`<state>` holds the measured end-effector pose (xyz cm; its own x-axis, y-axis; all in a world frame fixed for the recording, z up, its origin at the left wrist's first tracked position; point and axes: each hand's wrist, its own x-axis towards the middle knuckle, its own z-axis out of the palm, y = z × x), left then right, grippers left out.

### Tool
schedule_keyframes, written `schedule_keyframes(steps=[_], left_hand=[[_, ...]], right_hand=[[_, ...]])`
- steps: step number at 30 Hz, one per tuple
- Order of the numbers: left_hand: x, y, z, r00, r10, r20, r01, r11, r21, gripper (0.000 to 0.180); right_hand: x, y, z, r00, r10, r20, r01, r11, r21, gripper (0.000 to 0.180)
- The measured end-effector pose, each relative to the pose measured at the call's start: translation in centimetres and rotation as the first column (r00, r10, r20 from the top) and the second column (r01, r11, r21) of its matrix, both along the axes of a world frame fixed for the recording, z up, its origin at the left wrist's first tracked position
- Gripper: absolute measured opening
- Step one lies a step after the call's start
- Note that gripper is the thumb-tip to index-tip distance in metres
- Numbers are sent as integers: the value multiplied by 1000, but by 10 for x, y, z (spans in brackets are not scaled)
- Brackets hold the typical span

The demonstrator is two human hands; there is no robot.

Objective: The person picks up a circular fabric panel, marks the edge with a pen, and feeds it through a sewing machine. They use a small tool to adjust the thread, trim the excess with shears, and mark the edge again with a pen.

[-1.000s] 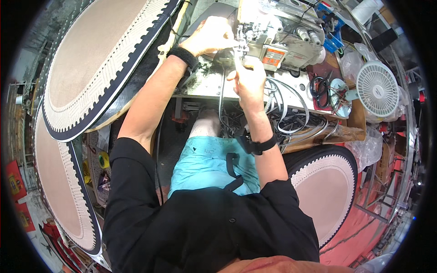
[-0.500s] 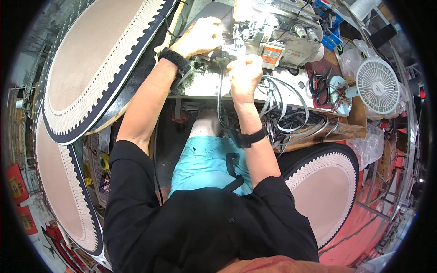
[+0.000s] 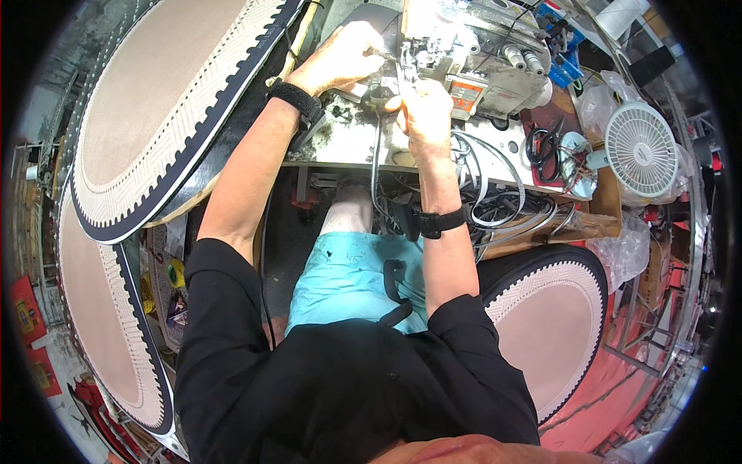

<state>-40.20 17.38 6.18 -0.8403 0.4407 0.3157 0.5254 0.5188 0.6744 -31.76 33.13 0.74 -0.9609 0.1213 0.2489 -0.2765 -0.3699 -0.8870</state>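
Observation:
Under a bright lamp, both my hands are at the needle area of a sewing machine (image 3: 423, 54). To the left of the needle, my left hand (image 3: 340, 60) is closed, thumb and fingertips pinched together; whatever they hold is too small to make out. My right hand (image 3: 428, 116) is curled closed just in front of the machine's foot, and its grip is hidden by glare and the fingers. A narrow grey strip (image 3: 376, 158) runs from beside the foot down over the table's front edge, left of my right hand.
Large oval beige mats (image 3: 166, 100) with patterned, dark-edged borders stand at the left; another mat (image 3: 553, 332) is low on the right. Right of the machine are black-handled scissors (image 3: 543, 151) and a white fan (image 3: 641, 147). A loose heap of grey strip (image 3: 502, 209) lies below.
My right hand and forearm have shifted to the right and slightly up. The left hand stays close to the needle area, its fingers slightly repositioned.

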Motion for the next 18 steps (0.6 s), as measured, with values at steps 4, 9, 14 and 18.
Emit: schedule_keyframes(steps=[4,9,14,18], left_hand=[[1,12,7,990,-52,-133,44,997,-58,22],[-19,12,2,980,-159,-117,57,794,-606,26],[-6,9,1,978,-150,-148,98,946,-310,26],[-30,-14,-6,990,-54,-132,14,958,-287,29]], right_hand=[[2,-5,0,997,33,-75,-35,999,-35,15],[5,-15,8,998,53,14,-52,998,-37,14],[2,-16,4,997,68,24,-72,977,201,15],[14,-25,3,986,99,138,-110,991,71,17]])
